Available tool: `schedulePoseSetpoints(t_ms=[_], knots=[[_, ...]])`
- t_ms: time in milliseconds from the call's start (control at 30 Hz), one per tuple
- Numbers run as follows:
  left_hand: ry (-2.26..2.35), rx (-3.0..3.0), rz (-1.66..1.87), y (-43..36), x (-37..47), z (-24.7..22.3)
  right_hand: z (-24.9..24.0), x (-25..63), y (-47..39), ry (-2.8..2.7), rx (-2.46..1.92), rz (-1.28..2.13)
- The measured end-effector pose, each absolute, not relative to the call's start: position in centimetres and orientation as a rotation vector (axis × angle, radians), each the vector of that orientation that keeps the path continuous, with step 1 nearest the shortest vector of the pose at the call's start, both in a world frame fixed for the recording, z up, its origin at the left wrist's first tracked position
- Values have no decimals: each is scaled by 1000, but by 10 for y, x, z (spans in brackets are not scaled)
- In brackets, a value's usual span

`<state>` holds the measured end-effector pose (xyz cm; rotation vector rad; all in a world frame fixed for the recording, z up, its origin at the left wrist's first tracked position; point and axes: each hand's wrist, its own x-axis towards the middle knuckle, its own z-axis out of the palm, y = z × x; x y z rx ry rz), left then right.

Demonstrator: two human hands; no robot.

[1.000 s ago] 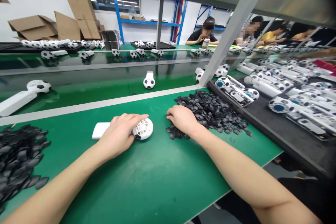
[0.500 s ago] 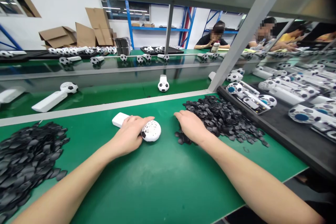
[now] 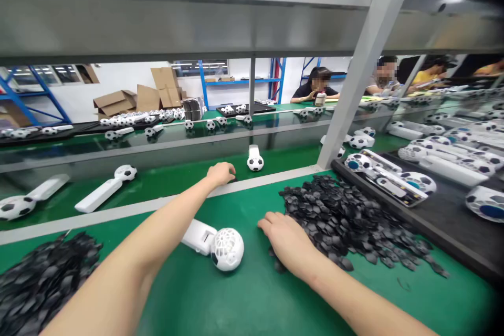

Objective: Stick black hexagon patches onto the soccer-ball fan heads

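Observation:
My left hand [image 3: 221, 173] reaches over the pale strip above the green belt. Its fingers are loosely bent and apart, with nothing visible in them, left of a white handheld fan [image 3: 255, 160] with a soccer-ball head. Nearer to me, another fan with a white, open-patterned ball head [image 3: 227, 249] lies on the green table, its handle partly behind my left forearm. My right hand [image 3: 285, 239] rests at the left edge of a heap of small black pieces [image 3: 338, 215]. Its fingers are together and curled down; whatever is under the fingertips is hidden.
Another heap of black pieces [image 3: 51, 273] lies at the left. A black tray [image 3: 441, 215] of opened fans stands at the right. A slanted metal post [image 3: 354, 73] rises beside it. More fans [image 3: 100, 194] lie on the belt, and several people sit across the line.
My left hand has let go of the ball-headed fan and moved forward to the belt's edge. The fan stays on the table. My right hand stays by the black heap. The view has tilted up.

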<state>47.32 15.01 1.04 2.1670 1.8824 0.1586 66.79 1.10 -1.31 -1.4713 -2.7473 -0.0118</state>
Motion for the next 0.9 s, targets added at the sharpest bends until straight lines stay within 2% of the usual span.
schedulePoseSetpoints(t_ms=[167, 300, 467, 600, 633, 733, 800, 900], knots=[[1899, 2064, -14, 180, 486, -8, -9, 667, 11, -2760, -1495, 86], [1872, 2073, 31, 187, 494, -14, -8, 666, 12, -2757, -1507, 101], [1857, 2276, 386, 164, 500, 8, -11, 671, 16, -2700, -1545, 60], [1751, 2549, 774, 102, 497, 40, -12, 678, 22, -2379, -1505, 3], [1671, 2664, 883, 82, 495, 47, -11, 679, 23, -2266, -1409, 107], [917, 3359, 1443, 30, 488, 61, -3, 679, 19, -1918, -1026, 696], [581, 3573, 1493, 6, 485, 64, 4, 677, 12, -1738, -818, 1075], [498, 3675, 1390, -12, 484, 61, 12, 672, 1, -1614, -672, 1388]])
